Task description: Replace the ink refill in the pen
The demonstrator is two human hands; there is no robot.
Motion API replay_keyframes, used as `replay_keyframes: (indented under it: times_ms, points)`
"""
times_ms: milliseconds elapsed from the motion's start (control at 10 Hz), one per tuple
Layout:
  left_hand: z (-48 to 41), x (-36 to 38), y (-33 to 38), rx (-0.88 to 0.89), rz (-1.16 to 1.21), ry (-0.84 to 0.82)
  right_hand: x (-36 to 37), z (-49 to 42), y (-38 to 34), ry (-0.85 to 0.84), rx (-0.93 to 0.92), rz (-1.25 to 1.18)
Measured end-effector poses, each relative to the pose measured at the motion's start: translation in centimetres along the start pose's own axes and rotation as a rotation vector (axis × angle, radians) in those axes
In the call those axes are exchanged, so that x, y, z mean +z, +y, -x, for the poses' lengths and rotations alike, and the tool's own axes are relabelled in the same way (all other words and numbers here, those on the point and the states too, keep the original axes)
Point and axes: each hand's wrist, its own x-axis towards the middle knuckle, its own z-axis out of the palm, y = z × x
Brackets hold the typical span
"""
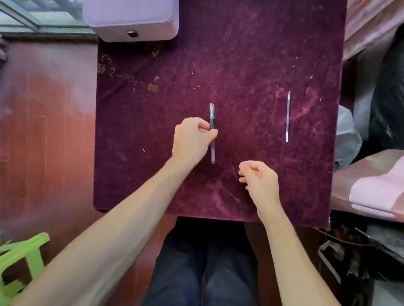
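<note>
A table covered in dark purple velvet fills the space in front of me, with a lilac padded box at its far left corner. My left hand is closed around the middle of the pen, fingers and thumb pinching its barrel; the capped end points away from me and the pen lies on the cloth. My right hand hangs loosely curled above the cloth, holding nothing. The spare ink refill lies well to the right, untouched.
</note>
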Motion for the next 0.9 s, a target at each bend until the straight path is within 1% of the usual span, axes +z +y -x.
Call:
replay_keyframes:
  times_ms: [200, 300, 500, 700, 800, 900]
  points:
    - [-4.4, -1.2, 3.2, 0.023, -0.1, 0.02, -0.4, 1.8, 1.5, 0.017, 0.121, 0.025]
    - [-5.6, -0.9, 3.5, 0.035, -0.161, 0.01, -0.3, 2.3, 2.2, 0.005, 0.135, 0.049]
    - [-6.2, 0.2, 2.4, -0.004, -0.219, -0.006, -0.5, 2.3, 2.1, 0.03, 0.116, 0.064]
    - [-5.7, -0.4, 1.6, -0.03, -0.2, -0.012, -0.6, 2.8, 1.9, 0.037, 0.099, 0.069]
    - [-3.8, -2.2, 1.4, -0.049, -0.173, -0.019, -1.0, 4.5, 1.1, 0.04, 0.093, 0.085]
    - [-0.5, -4.7, 0.3, -0.015, -0.085, -0.04, -1.9, 7.2, -0.8, 0.085, 0.025, 0.083]
